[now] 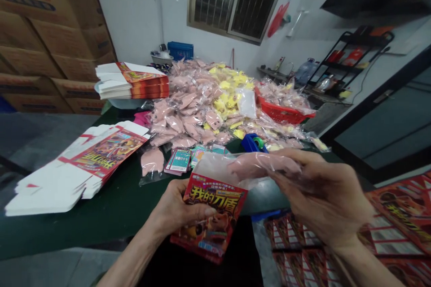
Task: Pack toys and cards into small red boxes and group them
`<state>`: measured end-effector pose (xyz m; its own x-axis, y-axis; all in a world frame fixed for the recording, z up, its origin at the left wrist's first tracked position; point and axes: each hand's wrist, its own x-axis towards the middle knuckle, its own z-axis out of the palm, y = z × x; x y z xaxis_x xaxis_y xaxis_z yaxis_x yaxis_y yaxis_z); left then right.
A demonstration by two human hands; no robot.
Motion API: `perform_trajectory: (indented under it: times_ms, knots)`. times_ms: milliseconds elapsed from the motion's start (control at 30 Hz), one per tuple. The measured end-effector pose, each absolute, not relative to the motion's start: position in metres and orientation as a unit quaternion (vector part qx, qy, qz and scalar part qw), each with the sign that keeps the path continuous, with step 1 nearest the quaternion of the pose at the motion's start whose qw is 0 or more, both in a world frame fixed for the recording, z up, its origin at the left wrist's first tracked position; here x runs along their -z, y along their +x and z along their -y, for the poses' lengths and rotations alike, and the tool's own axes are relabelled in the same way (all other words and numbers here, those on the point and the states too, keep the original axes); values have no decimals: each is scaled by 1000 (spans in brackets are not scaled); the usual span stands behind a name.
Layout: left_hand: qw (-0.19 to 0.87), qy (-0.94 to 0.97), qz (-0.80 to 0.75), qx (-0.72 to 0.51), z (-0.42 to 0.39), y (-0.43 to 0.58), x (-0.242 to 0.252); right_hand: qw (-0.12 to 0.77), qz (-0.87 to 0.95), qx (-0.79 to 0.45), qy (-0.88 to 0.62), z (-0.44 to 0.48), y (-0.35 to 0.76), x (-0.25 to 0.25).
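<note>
My left hand (pixel 178 210) grips a small red printed carton (pixel 210 217) with Chinese lettering, its top end open and facing up. My right hand (pixel 319 193) pinches a transparent plastic bag (pixel 259 166) holding a flat pink item. The bag's lower end reaches the carton's mouth, and its film spreads over the top of the carton. How far the bag sits inside is hidden. Just beyond my hands, a pink bagged item (pixel 152 161) and several printed cards (pixel 178 161) lie on the green table (pixel 101 219).
A large heap of bagged pink and yellow items (pixel 198 107) covers the table, with a red basket (pixel 279 112) and blue tape dispenser (pixel 252 143) beside it. Stacks of flat cartons (pixel 81 166) lie left. Printed sheets (pixel 397 219) lie lower right; cardboard boxes (pixel 50 40) stand behind.
</note>
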<state>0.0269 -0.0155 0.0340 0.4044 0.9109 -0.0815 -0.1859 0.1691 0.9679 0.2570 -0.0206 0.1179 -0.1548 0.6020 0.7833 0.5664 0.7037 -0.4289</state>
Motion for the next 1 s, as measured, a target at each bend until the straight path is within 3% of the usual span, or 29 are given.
perform_trajectory:
  times_ms: [200, 333, 500, 667, 833, 933, 1000]
  knots:
    - [649, 519, -373, -413, 18, 26, -34, 306, 880, -12, -362, 9, 252, -129]
    - [526, 586, -406, -463, 16, 24, -38, 240, 908, 76, -335, 7, 235, -140]
    - [399, 652, -418, -491, 16, 17, -30, 275, 897, 171, -299, 15, 204, -107]
    - [363, 647, -415, -527, 29, 13, -9, 317, 904, 68, -280, 28, 173, -66]
    - [338, 644, -413, -548, 51, 2, -4, 422, 883, -26, -203, 41, 179, -76]
    - [292, 669, -436, -527, 63, -9, -4, 507, 810, -49, -291, 18, 193, -69]
    - [254, 673, -459, -521, 70, -15, -5, 488, 792, -49, -365, -16, 195, -49]
